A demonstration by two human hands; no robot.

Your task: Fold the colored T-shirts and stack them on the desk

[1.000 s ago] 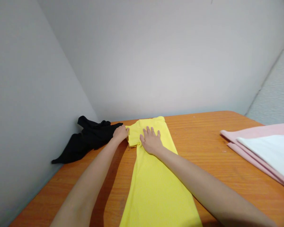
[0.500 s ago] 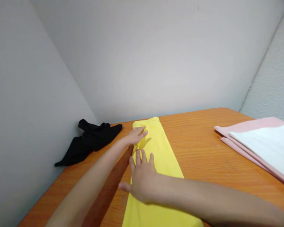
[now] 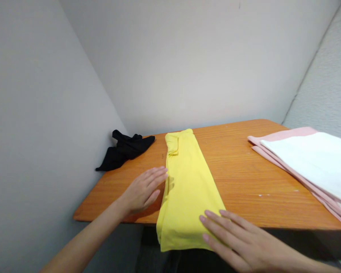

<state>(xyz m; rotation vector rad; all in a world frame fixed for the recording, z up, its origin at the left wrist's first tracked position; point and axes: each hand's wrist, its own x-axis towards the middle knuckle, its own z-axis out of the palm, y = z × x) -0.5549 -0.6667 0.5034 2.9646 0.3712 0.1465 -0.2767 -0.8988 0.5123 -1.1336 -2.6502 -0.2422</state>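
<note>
A yellow garment (image 3: pixel 190 178), folded into a long narrow strip, lies from the back of the table to its front edge, where its near end hangs over. Near its far left corner a small folded flap shows. My left hand (image 3: pixel 144 189) is at the garment's left edge, fingers stretched out and holding nothing; whether the fingertips touch the cloth I cannot tell. Over the near right corner, my right hand (image 3: pixel 235 239) has its fingers spread, with the fingertips at the cloth.
The orange-brown wooden table (image 3: pixel 235 163) stands against grey-white walls. A crumpled black cloth (image 3: pixel 127 149) lies at the back left. On the right are folded pink cloth (image 3: pixel 290 133) and white cloth (image 3: pixel 309 155), one on the other.
Both hands have come back toward me along the yellow garment, the right one moving to its near right corner. The view has shifted, so the table's front edge now shows.
</note>
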